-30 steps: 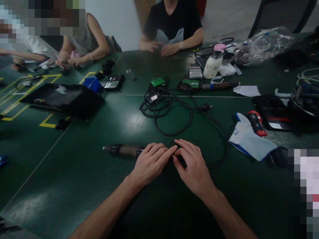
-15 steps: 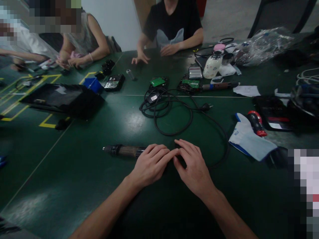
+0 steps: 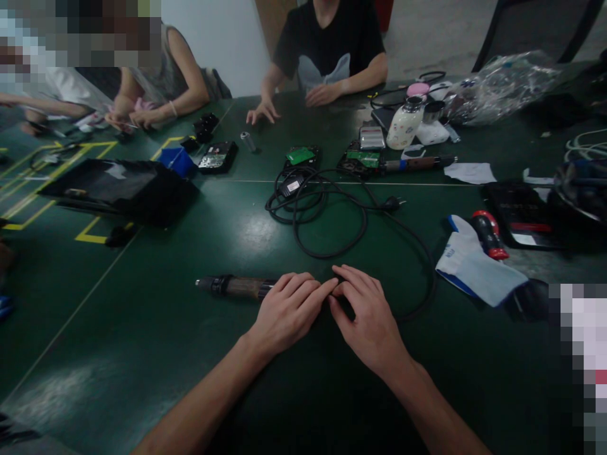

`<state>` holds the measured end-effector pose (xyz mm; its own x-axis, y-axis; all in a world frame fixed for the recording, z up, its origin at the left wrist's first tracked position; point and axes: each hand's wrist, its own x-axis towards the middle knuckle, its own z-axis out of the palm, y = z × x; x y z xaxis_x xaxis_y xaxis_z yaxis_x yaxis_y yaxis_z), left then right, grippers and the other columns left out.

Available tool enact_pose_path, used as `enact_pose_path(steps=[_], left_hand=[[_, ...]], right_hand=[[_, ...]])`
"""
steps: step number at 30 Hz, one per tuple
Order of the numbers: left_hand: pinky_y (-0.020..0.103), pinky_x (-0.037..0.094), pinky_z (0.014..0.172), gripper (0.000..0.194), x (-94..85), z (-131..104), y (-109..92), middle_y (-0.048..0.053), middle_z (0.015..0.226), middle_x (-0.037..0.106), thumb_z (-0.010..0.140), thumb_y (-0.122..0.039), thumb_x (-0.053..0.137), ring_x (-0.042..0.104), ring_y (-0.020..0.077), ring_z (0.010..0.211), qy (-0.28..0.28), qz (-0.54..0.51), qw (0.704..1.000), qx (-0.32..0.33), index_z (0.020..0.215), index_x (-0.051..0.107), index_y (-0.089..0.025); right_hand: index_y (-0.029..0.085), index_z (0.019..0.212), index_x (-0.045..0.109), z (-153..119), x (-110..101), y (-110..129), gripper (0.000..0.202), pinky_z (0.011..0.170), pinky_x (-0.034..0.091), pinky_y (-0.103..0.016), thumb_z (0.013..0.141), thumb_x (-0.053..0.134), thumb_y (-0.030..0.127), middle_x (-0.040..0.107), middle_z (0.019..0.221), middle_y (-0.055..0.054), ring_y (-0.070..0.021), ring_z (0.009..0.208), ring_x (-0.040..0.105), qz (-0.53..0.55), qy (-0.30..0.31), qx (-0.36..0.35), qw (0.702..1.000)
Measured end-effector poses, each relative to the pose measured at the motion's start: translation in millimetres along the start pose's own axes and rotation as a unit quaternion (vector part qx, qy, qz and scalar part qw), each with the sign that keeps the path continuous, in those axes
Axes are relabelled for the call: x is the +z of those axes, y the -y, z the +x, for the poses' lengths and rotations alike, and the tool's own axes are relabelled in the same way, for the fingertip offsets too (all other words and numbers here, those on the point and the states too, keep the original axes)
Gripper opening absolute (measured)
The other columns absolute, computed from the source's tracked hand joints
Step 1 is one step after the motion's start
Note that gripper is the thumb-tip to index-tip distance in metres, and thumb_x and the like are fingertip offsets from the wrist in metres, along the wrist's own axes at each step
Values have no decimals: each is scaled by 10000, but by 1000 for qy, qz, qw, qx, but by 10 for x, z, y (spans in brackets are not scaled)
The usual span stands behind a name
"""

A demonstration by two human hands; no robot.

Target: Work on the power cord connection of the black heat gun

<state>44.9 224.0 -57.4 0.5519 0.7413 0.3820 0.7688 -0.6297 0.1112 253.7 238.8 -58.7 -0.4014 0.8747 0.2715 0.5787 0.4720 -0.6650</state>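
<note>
On green tabletop [image 3: 180,366], electric screwdriver [image 3: 244,287]; wall [image 3: 213,38] beyond.

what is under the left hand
The left hand lies over an electric screwdriver; its tip and brown barrel stick out on the left. Its rear end is covered, so whether the black cord joins it there cannot be seen.

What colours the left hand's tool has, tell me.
The tool: mainly black and brown, best seen in the head view.
</note>
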Motion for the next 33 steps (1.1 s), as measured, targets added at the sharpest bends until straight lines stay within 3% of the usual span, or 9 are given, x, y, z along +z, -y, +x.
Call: enact_pose_path(steps=[3,8,12,17,21,33], left_hand=[[410,468,1014,499,-5,0,0,64,1251,704,1052,-197,537,621,224,1176,11,-4,1000,19,1544,459,-222],[394,479,974,460,-7,6,0,65,1201,716,1057,-207,547,632,219,1126,3,5,1000,5,1513,491,-200],[411,480,996,475,-9,5,6,62,1244,704,1049,-202,543,623,227,1171,13,5,1000,22,1520,489,-226],[402,488,977,464,-11,4,6,69,1205,714,1051,-203,547,638,218,1126,4,10,1000,9,1512,492,-207],[414,475,1005,489,-14,2,2,53,1251,700,1043,-195,552,620,229,1180,24,4,999,22,1525,480,-237],[405,468,999,483,-28,17,-2,57,1232,705,1059,-196,522,626,222,1159,20,2,1000,20,1537,464,-230]], right_hand=[[218,1113,642,-3,-3,1,134,1148,433,-544,1010,576,163,632,1454,-89,-298,1415,518,0,2,-1,1000],[216,1045,646,-4,7,-3,78,1150,435,-542,1009,592,174,642,1441,-89,-293,1410,524,-3,-2,-2,1000],[210,1133,641,-10,19,-12,145,1153,436,-535,1004,594,165,636,1450,-93,-288,1411,524,-6,-1,-3,1000],[221,1063,650,-10,22,-13,99,1144,440,-543,1001,593,169,640,1446,-90,-298,1410,528,-3,-7,-6,1000],[207,1150,643,-3,10,-8,166,1145,442,-537,1002,585,160,640,1444,-100,-293,1407,530,-5,-1,-2,1000],[217,1126,665,0,-2,8,159,1136,452,-568,1002,579,168,644,1439,-107,-308,1400,541,-3,-3,-2,1000]])
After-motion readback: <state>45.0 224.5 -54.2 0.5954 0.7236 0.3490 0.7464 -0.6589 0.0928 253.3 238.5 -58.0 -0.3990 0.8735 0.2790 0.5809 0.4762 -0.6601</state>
